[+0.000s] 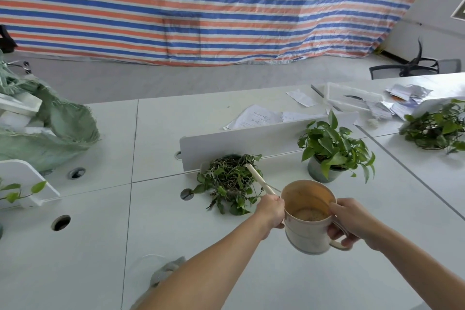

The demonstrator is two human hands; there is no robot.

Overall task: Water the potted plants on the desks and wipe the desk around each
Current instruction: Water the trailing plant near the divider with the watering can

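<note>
I hold a beige watering can [308, 231] above the white desk [251, 272]. My right hand [348, 221] grips its handle. My left hand [271, 211] is closed on the base of its long spout [259, 180], whose tip reaches over a wilted, tangled potted plant [230, 178]. A little water lies in the bottom of the can. A healthy green plant in a grey-green pot [332, 156] stands to the right, by the white divider [251, 141]. A grey cloth [166, 270] lies on the desk under my left forearm.
Another leafy plant [437, 128] sits at the far right, and a few leaves [17, 190] show at the left edge. Papers [254, 117] and a clear tray [352, 98] lie beyond the divider. A green sack [45, 128] fills the left. Cable holes [61, 222] dot the desk.
</note>
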